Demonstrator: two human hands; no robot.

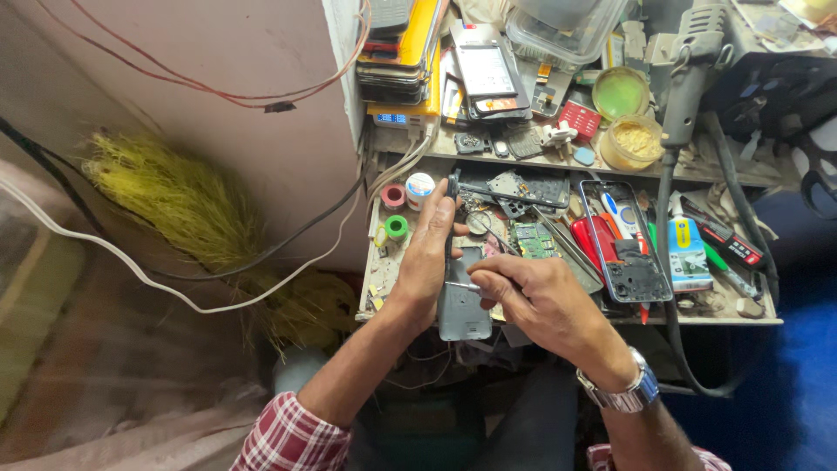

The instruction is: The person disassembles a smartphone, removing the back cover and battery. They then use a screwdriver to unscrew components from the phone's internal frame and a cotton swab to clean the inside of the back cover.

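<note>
Fingers: your left hand [429,253] grips the grey phone [464,305] at frame centre, above the bench edge; your right hand [540,301] pinches a thin metal tool [462,285] against it. Advice: steady the phone, pry gently.

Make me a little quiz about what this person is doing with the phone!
1. True or false: the left hand steadies the grey phone.
2. Which hand holds the thin metal tool?
A. left
B. right
3. Fill in: a silver ___ sits on the right wrist.

Key:
1. True.
2. B, the right hand.
3. Wristwatch.
</note>
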